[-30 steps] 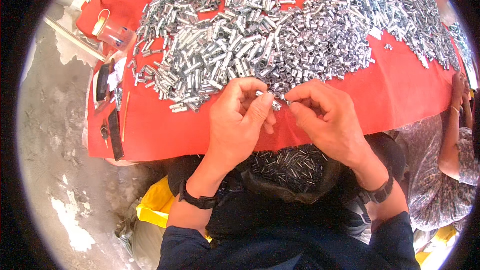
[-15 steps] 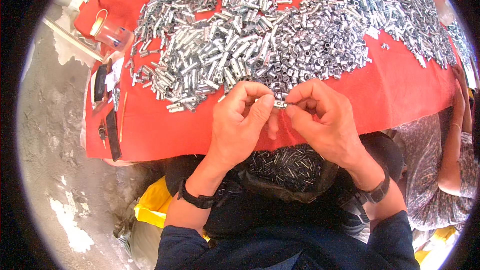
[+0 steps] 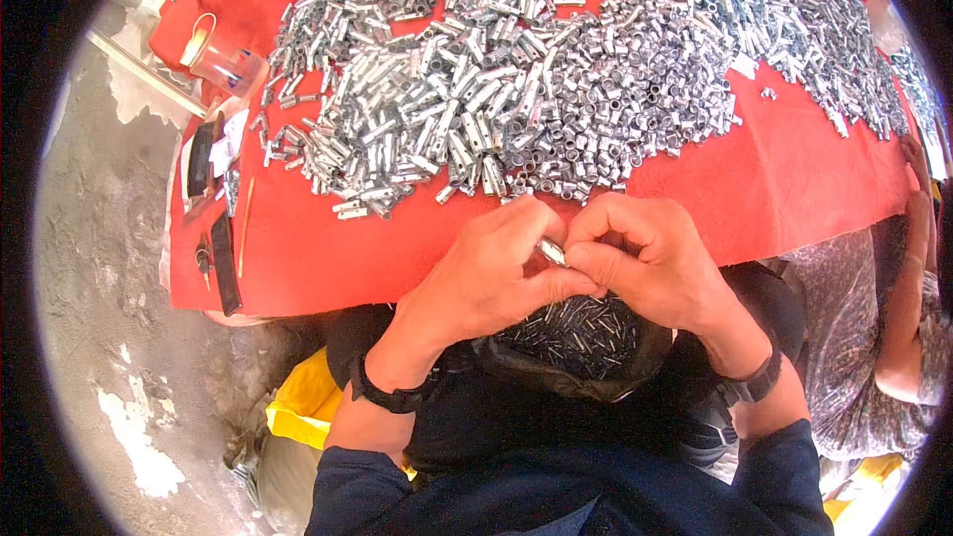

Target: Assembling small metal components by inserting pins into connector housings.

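A short silvery metal tube (image 3: pixel 551 252) shows between my hands, just in front of the table's near edge. My left hand (image 3: pixel 486 263) is curled around it. The fingers of my right hand (image 3: pixel 650 258) pinch its near end, with the thumb on it. Directly below lies a dark pouch (image 3: pixel 650 362) on my lap, filled with thin dark metal pins (image 3: pixel 581 333). Beyond my hands spreads a large heap of similar tubes (image 3: pixel 467 129), with short ring-like sleeves (image 3: pixel 635 89) to the right of the longer ones. My hands partly hide the tube.
The heap lies on a red cloth (image 3: pixel 794 184). At the left are a clear plastic jar (image 3: pixel 226 65), a dark flat strip (image 3: pixel 224 263), a thin wooden stick (image 3: pixel 245 213) and a small pointed tool (image 3: pixel 204 263). Another person's arm (image 3: pixel 905 308) is at the right edge.
Both hands have come down toward me, from over the red cloth to above the pouch. The tube has tilted, and my left hand now wraps around it more.
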Available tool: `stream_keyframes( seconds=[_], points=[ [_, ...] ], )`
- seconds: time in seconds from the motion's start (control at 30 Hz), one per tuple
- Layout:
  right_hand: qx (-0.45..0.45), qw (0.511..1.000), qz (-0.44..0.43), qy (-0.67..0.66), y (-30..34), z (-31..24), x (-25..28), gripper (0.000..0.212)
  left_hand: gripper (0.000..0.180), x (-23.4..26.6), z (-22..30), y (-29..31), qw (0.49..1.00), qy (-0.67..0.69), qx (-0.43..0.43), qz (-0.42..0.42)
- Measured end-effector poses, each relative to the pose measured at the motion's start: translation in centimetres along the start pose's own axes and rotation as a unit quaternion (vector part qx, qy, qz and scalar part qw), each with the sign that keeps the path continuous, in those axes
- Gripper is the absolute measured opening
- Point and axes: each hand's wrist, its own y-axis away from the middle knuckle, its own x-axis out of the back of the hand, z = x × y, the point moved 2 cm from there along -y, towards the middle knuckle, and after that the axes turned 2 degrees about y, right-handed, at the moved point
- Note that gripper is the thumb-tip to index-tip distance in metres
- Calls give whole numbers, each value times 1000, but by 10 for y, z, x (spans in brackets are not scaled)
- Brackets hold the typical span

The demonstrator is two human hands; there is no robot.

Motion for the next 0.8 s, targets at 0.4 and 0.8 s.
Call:
stream_keyframes(
  seconds=[0.4, 0.8],
  points=[
    [179, 894, 148, 383, -9, 22, 15, 9, 25, -10, 12, 9, 955, -250, -132, -87],
    [126, 815, 104, 556, -15, 22, -16, 20, 23, 16, -14, -4, 893, -429, -121, 63]
  ],
)
